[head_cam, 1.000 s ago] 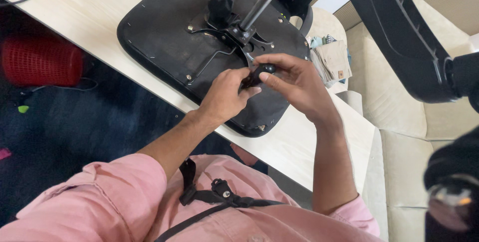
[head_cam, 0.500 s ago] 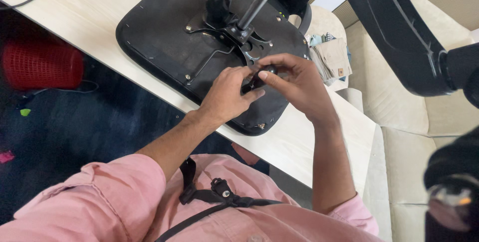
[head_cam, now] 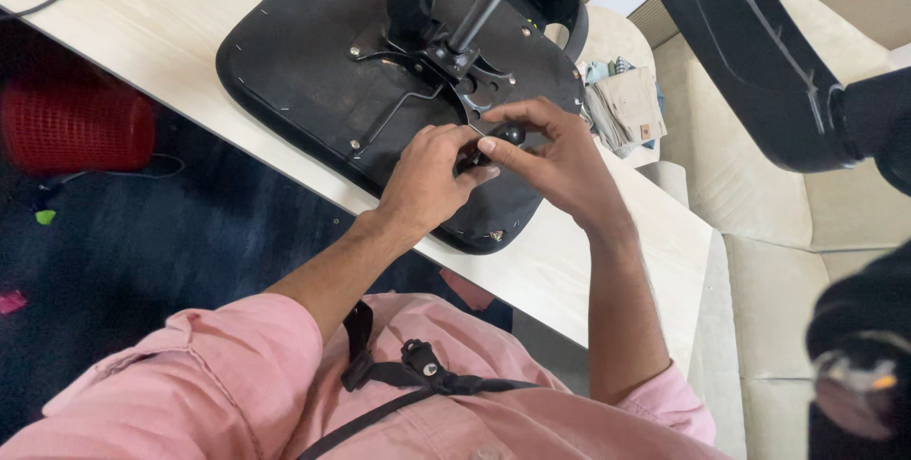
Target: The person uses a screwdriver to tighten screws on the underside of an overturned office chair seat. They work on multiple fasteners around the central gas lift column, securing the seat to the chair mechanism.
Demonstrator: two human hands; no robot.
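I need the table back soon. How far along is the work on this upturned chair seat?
Done: the metal mechanism plate sits on the underside of the black seat, screw heads visible, with the gas cylinder in it. In hand: left hand and right hand pinch a small black knob at the plate's edge. Left: whether it's fastened can't be seen.

Small black knob (head_cam: 512,135) on upturned black seat base (head_cam: 313,71), btwn fingertips.
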